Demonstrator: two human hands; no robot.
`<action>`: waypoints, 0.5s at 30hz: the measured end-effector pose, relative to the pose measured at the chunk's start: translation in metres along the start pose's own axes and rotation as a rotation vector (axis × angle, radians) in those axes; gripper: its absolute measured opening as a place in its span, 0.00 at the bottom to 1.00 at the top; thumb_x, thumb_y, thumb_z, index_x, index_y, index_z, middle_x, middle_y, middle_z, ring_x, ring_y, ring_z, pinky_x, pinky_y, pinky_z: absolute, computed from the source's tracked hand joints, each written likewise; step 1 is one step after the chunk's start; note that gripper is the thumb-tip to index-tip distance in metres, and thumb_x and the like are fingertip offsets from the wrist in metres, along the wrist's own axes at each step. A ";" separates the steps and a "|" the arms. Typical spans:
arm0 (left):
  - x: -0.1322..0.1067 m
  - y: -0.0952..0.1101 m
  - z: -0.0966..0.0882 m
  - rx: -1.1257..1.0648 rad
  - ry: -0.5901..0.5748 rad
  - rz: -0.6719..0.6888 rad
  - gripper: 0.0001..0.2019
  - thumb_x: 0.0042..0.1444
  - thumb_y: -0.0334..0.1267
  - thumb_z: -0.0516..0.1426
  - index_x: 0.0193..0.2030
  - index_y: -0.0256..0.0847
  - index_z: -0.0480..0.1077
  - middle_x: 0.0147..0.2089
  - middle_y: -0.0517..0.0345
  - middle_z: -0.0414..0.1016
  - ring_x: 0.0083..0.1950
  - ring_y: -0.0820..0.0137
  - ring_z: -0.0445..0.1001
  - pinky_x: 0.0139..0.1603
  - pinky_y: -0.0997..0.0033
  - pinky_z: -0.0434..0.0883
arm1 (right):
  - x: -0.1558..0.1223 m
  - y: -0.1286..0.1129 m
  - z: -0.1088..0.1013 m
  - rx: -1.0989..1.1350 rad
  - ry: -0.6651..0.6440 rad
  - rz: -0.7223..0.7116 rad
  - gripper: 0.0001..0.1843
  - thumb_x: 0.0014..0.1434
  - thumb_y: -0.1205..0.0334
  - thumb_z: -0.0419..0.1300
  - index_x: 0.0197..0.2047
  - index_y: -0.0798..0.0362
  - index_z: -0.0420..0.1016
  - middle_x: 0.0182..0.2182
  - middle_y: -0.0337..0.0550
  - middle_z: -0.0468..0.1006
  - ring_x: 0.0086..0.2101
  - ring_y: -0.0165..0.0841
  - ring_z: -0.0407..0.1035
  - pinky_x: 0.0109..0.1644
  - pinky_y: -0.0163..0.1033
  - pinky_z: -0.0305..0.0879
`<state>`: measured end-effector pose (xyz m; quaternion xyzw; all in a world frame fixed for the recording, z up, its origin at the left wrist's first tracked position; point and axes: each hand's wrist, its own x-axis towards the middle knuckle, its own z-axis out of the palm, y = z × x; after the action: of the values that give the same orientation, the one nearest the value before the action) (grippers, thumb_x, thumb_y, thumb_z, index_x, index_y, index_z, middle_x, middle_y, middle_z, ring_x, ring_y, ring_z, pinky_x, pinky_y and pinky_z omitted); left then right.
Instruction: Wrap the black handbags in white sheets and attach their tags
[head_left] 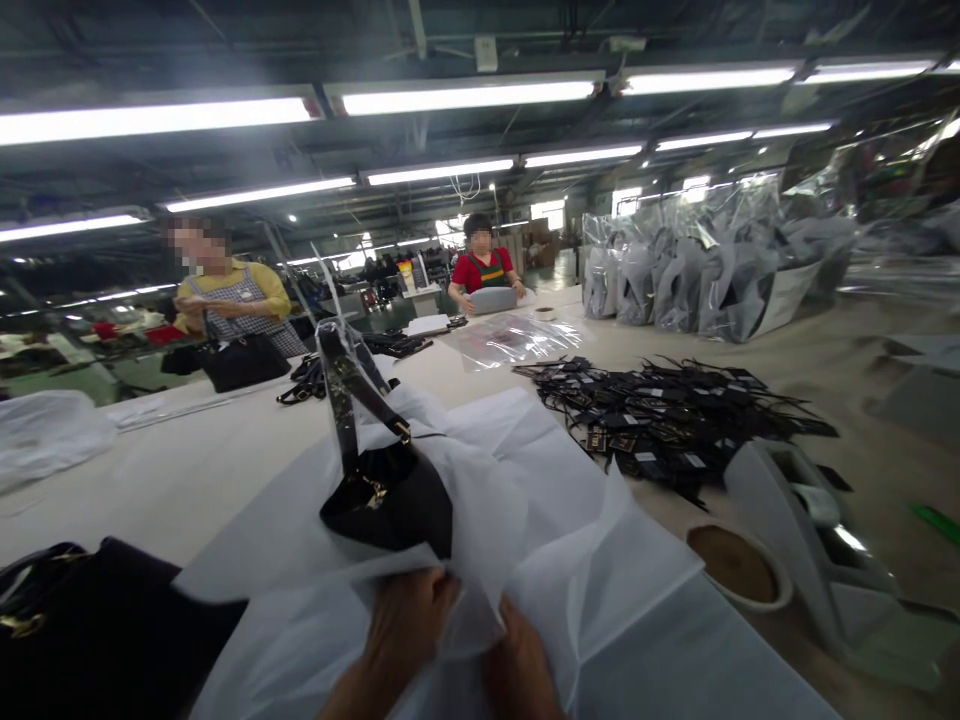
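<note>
A black handbag (405, 500) with gold hardware lies on white tissue paper (517, 450), its strap (341, 390) raised and covered in clear plastic. My left hand (411, 615) is closed on a fold of the tissue paper along the bag's near side. To its right, my right hand (519, 650) grips another edge of the same paper, fingers partly hidden behind it. The lower body of the bag is covered by the paper.
Another black handbag (112, 620) lies at the left. Black hang tags (652, 415), a tape roll (739, 565) and a tape dispenser (810, 530) are on the right. Wrapped bags (675, 280) stand behind. Two co-workers, one in yellow (259, 290), one in red (484, 265), are across the table.
</note>
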<state>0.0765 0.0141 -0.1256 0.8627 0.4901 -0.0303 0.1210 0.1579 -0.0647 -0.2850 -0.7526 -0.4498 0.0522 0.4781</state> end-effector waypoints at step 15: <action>0.104 -0.048 -0.014 0.294 0.244 0.027 0.14 0.61 0.31 0.46 0.49 0.35 0.69 0.50 0.44 0.73 0.52 0.59 0.71 0.52 0.62 0.65 | 0.011 -0.021 -0.017 -0.117 -0.161 -0.029 0.17 0.54 0.71 0.51 0.42 0.45 0.75 0.34 0.38 0.80 0.32 0.31 0.75 0.35 0.29 0.69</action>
<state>0.0885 0.1281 -0.1381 0.8748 0.4799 0.0046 -0.0662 0.1595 -0.0654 -0.2562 -0.7658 -0.5000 0.0792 0.3966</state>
